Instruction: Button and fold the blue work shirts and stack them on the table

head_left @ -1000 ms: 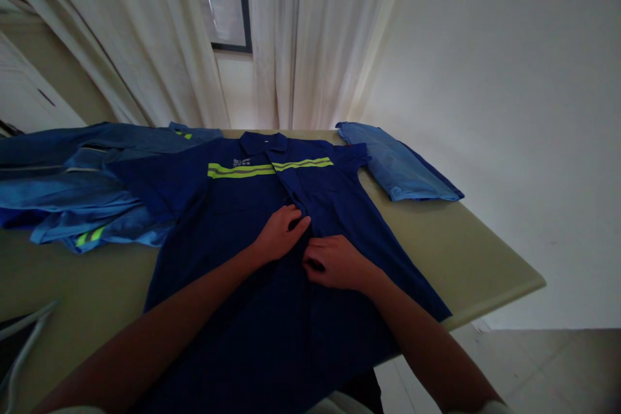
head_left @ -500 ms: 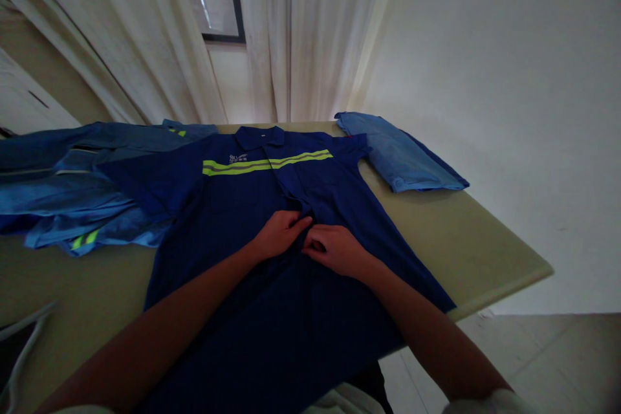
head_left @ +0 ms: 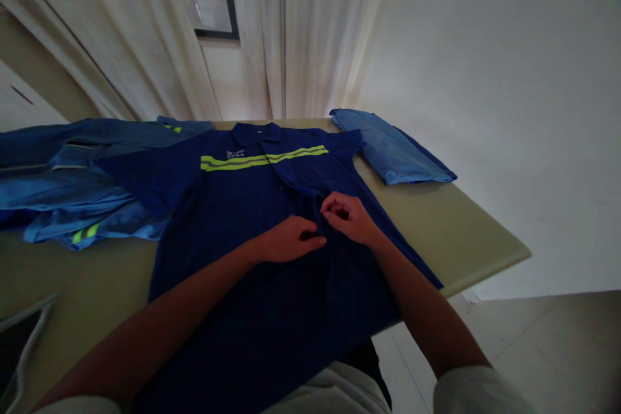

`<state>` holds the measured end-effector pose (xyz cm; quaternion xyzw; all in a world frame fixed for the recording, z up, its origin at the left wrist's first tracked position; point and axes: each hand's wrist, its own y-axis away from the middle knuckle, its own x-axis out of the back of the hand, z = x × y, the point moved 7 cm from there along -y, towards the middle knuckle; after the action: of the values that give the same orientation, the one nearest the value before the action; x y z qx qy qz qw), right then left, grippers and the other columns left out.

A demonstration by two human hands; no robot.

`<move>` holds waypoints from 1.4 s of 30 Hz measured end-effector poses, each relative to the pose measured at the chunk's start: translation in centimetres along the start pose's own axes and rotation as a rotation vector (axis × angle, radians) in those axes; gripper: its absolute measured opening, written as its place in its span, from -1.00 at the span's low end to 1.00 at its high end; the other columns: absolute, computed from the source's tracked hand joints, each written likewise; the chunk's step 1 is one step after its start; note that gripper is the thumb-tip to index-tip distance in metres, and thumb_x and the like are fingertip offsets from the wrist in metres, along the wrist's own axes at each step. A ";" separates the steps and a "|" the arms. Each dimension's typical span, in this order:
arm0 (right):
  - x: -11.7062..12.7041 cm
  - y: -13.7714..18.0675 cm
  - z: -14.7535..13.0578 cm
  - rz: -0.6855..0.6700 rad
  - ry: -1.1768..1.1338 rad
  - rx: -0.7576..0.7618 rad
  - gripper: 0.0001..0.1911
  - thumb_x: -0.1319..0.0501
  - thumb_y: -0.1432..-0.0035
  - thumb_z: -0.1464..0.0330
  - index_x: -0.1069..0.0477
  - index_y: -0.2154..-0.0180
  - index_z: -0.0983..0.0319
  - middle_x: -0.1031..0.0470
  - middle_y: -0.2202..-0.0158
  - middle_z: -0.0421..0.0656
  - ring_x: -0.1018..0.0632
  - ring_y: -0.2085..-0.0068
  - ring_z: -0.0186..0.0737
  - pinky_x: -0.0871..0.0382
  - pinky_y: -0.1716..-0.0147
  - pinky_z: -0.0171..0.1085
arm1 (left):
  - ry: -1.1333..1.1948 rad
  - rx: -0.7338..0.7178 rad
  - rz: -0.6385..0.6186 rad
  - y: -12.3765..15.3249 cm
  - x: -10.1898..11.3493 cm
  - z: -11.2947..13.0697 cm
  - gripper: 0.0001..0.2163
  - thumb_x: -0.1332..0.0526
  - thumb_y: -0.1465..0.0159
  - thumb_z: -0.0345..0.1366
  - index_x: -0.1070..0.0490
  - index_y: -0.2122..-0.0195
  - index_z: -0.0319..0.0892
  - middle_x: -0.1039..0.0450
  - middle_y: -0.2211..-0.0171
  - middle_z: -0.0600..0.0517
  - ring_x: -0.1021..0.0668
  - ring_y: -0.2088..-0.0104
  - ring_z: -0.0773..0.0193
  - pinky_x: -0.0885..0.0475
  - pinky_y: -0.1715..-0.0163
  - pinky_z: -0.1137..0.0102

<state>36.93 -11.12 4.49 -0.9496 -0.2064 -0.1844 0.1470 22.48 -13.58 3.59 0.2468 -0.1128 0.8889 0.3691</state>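
one shirt [head_left: 228, 213], with left hand [head_left: 288, 239] and right hand [head_left: 353, 217] working at its front

the dark blue shirt is lying front-up on the tabletop [head_left: 478, 233], one yellow-green band [head_left: 235, 163] crossing its chest, one pale logo [head_left: 235, 154] sitting above. the right fingers are pinching its front edge; the left thumb and fingers are curving apart just beside. one folded blue garment [head_left: 395, 152] is resting at right; blue garments [head_left: 97, 174], overlapping too much to count, are lying at left.

Pale curtains [head_left: 320, 32] hung at upper left and top centre, blue garments [head_left: 92, 197] lay heaped at middle left, and folded light-blue cloth [head_left: 392, 149] right of centre.
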 end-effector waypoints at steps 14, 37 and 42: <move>1.8 -0.6 0.9 0.196 -0.017 -0.040 -0.61 -0.30 -0.31 -0.02 -0.51 0.25 0.19 -0.44 0.48 -0.26 -0.41 0.48 -0.34 -0.25 0.49 -0.35 | 0.116 -0.155 -0.207 1.0 -4.0 2.7 -0.65 -0.24 -0.45 -0.22 -0.48 -0.23 -0.08 -0.63 -0.11 -0.11 -0.64 -0.08 0.10 -0.48 -0.09 0.21; -2.2 0.1 1.7 -0.155 0.416 0.004 -0.08 -0.36 -0.21 0.37 -0.06 -0.50 0.24 -0.57 0.05 -0.03 -0.59 0.15 -0.12 -0.43 0.08 -0.14 | -0.756 -0.347 -0.438 5.4 -10.7 6.2 -0.89 -0.32 -0.23 -0.29 -0.59 0.29 -0.21 -0.64 0.37 -0.17 -0.66 0.42 -0.01 -0.39 0.54 0.19; -1.5 -0.3 2.3 -0.109 0.361 -0.043 -0.21 -0.24 -0.25 0.42 -0.14 -0.47 0.28 -0.59 0.10 -0.07 -0.57 0.24 -0.21 -0.40 0.15 -0.20 | -0.607 -0.313 -0.523 6.0 -10.2 8.3 -0.91 -0.33 -0.25 -0.27 -0.57 0.31 -0.16 -0.66 0.38 -0.07 -0.65 0.45 0.09 -0.27 0.60 0.31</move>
<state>36.21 -10.57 1.86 -0.8914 -0.2238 -0.3641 0.1509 27.34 -27.05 5.25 0.4584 -0.2833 0.6249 0.5649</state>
